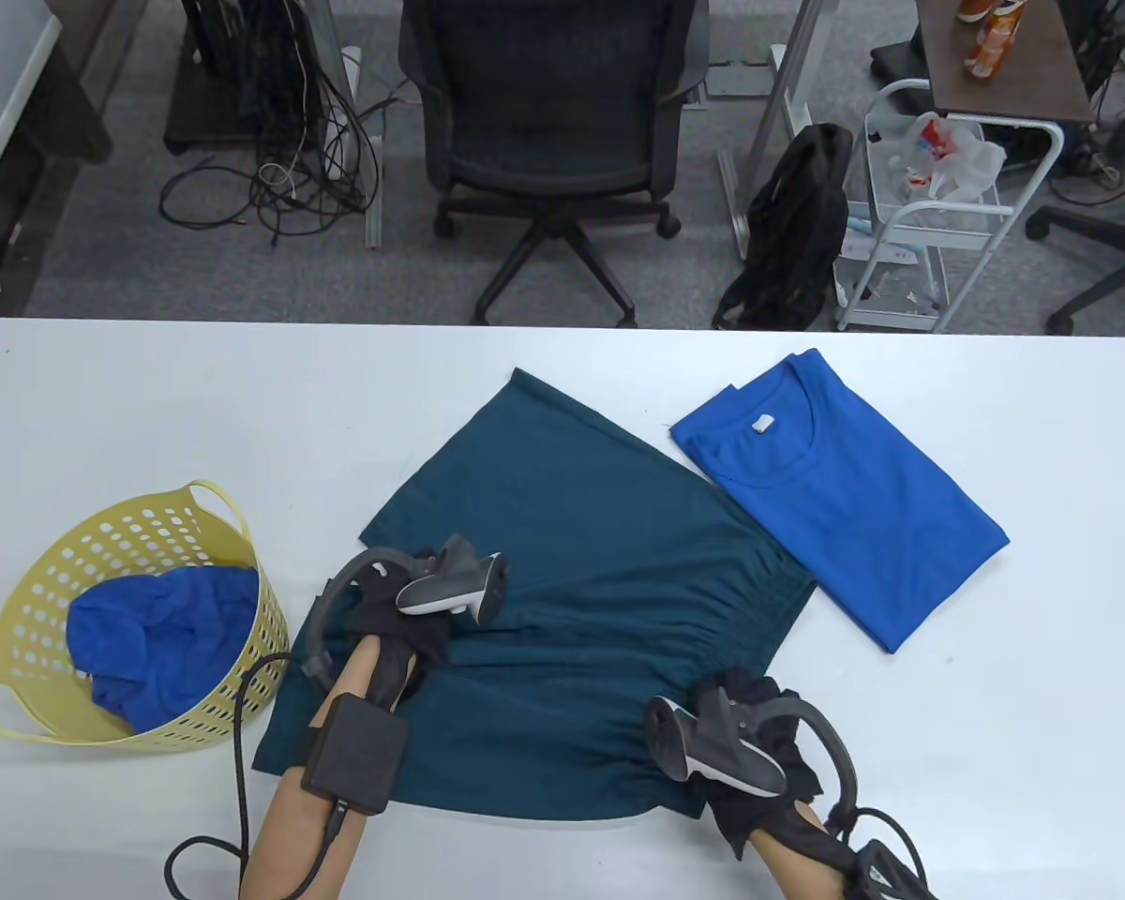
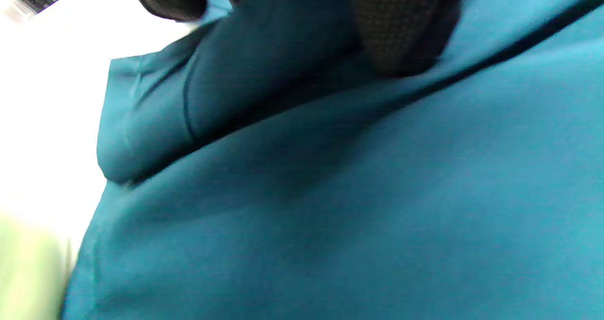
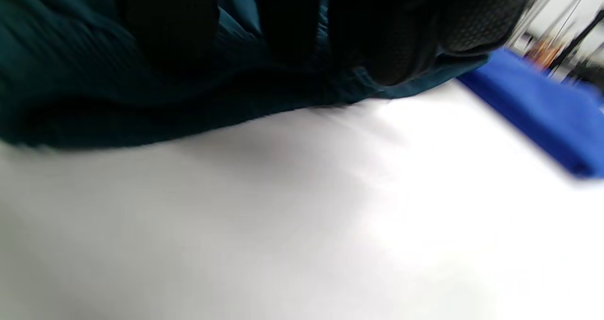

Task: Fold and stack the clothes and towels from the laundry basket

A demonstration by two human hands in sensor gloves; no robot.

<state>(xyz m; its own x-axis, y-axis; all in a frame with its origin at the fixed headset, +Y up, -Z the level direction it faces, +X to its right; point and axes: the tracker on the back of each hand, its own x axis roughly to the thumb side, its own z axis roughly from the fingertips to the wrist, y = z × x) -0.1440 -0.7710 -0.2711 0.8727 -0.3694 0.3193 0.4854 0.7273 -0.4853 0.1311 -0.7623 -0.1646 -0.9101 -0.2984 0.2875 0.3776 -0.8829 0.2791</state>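
Between yellow basket (image 1: 230,647) and folded blue shirt (image 1: 853,497), both hands (image 1: 403,609) (image 1: 750,750) pinch the teal garment (image 1: 581,562).

Laundry on the white table: one shirt being folded, one folded, more in the basket.

A dark teal T-shirt (image 1: 562,581) lies spread at the table's centre, bunched into gathers along its 4 o'clock edge. At its 2 o'clock, just beside it, a bright blue T-shirt (image 1: 839,492) lies folded flat, collar up. At 9 o'clock a yellow perforated laundry basket (image 1: 230,525) lies tipped, holding crumpled blue cloth (image 1: 159,637).
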